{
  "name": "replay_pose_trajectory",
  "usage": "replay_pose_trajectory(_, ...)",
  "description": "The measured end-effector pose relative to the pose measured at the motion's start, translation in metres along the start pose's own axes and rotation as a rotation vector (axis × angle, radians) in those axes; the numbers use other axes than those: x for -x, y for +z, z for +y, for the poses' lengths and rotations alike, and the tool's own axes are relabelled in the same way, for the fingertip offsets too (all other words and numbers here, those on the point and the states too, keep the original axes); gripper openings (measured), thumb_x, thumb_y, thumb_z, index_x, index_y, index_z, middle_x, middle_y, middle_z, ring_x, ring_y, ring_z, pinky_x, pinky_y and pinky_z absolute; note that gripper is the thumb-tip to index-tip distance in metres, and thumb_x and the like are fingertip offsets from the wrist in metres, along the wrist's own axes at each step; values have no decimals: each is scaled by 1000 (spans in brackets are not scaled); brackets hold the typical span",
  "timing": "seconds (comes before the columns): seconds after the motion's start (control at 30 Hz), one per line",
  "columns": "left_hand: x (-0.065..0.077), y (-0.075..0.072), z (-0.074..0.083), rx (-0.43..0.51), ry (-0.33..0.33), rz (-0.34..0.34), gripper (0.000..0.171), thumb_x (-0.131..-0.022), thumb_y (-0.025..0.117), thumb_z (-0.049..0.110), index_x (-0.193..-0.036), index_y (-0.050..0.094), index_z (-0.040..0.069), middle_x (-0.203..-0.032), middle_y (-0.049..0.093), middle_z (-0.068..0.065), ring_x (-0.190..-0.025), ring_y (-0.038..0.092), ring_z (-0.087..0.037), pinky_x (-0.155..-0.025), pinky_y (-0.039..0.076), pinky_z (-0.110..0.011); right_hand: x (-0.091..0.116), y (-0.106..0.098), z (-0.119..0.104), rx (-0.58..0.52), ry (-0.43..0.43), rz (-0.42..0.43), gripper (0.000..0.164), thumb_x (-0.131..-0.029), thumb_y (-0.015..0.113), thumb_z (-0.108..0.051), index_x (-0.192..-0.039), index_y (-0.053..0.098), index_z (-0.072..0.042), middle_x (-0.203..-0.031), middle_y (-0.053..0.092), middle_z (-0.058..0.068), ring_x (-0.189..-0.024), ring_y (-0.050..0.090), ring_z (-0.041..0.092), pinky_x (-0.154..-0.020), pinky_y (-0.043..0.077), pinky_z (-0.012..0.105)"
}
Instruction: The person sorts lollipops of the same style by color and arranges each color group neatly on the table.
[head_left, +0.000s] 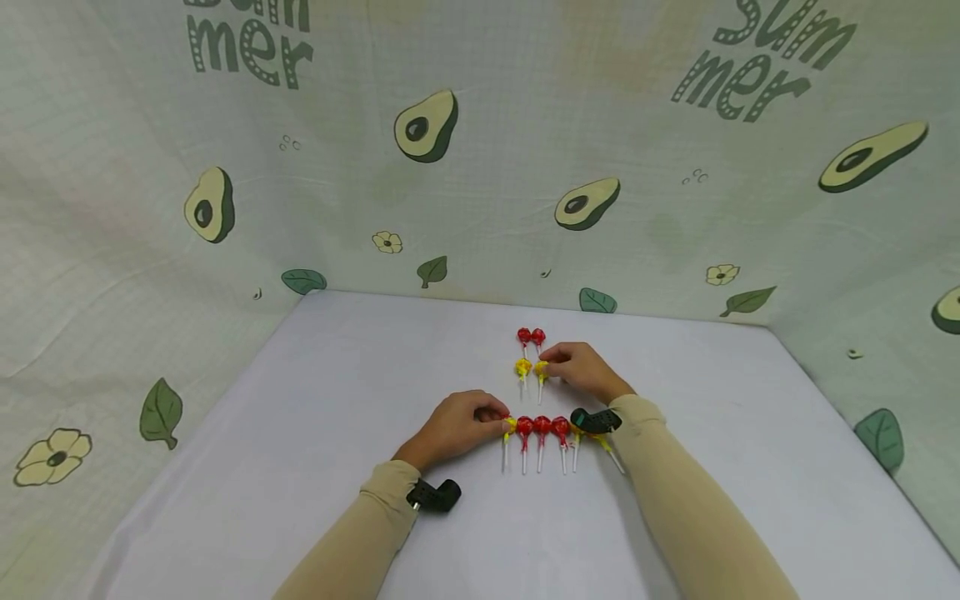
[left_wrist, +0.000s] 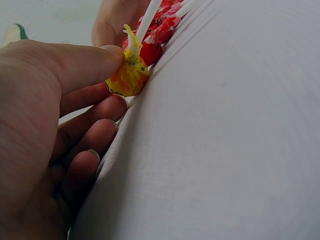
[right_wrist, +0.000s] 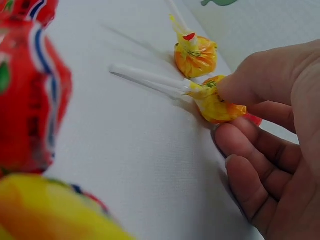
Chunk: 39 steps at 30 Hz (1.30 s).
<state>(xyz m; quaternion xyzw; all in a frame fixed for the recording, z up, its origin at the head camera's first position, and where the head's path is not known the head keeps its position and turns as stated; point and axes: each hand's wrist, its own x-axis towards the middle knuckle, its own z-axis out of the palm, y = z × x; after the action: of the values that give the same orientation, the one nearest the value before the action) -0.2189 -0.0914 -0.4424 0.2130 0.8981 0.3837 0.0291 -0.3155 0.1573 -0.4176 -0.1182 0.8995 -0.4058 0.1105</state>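
Observation:
In the head view, my left hand is at the left end of a front row of wrapped lollipops. Its thumb and fingers pinch the yellow lollipop there by the head, beside a red lollipop. My right hand reaches farther back and pinches another yellow lollipop by its head, the white stick pointing toward me. Just left of that one lies a second yellow lollipop. Behind this pair are two red lollipops, one left and one right.
The front row continues with more red lollipops and two yellow ones at its right end, partly under my right wrist; the outermost yellow lollipop lies slanted. A white-covered table meets an avocado-print cloth at the back.

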Motion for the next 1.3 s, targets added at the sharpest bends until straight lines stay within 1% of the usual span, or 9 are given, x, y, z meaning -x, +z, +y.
replay_pose_trajectory(0.3,0,1,-1,8,0,12,16,-83,66,41,-94,66,30,-80,57,15,-73,53,-5,-64,46,-24,-1,3,-1,8,-20,24,26,-86,64,-24,-111,63,-15,-100,58,5,-87,51,23,-74,45,32)
replay_pose_trajectory(0.47,1,1,0,11,-4,6,15,-83,67,40,-94,66,30,-80,57,14,-73,53,-5,-64,45,-24,-1,3,0,15,-17,25,27,-87,64,-26,-111,63,-15,-102,59,4,-88,51,22,-76,45,32)
replay_pose_trajectory(0.6,1,1,0,5,-6,2,15,-83,66,40,-94,66,31,-80,58,15,-73,53,-5,-65,46,-24,0,2,2,14,-14,30,27,-86,65,-26,-111,62,-15,-102,60,4,-86,53,22,-74,46,31)
replay_pose_trajectory(0.77,1,0,0,4,1,-1,15,-83,66,40,-94,66,30,-80,57,15,-73,53,-5,-65,45,-24,0,2,3,-25,5,36,28,-86,65,-25,-112,62,-15,-102,61,4,-84,54,22,-72,48,31)
replay_pose_trajectory(1.03,2,-1,2,7,5,1,16,-83,66,41,-94,66,30,-81,57,14,-74,53,-5,-65,45,-24,-1,3,2,-26,-20,32,30,-86,64,-23,-114,61,-13,-104,61,4,-87,54,23,-74,48,32)
replay_pose_trajectory(1.17,1,0,2,2,3,-1,16,-83,66,42,-94,66,30,-81,57,14,-74,53,-5,-65,45,-24,0,2,5,-35,-11,33,28,-86,64,-25,-112,62,-15,-103,61,3,-87,55,22,-74,48,32)
replay_pose_trajectory(1.3,0,0,2,-1,3,-1,16,-83,66,42,-94,66,30,-81,57,14,-74,53,-5,-65,45,-24,2,-2,8,-58,-17,37,26,-86,64,-24,-111,62,-14,-104,61,4,-86,56,22,-74,48,32)
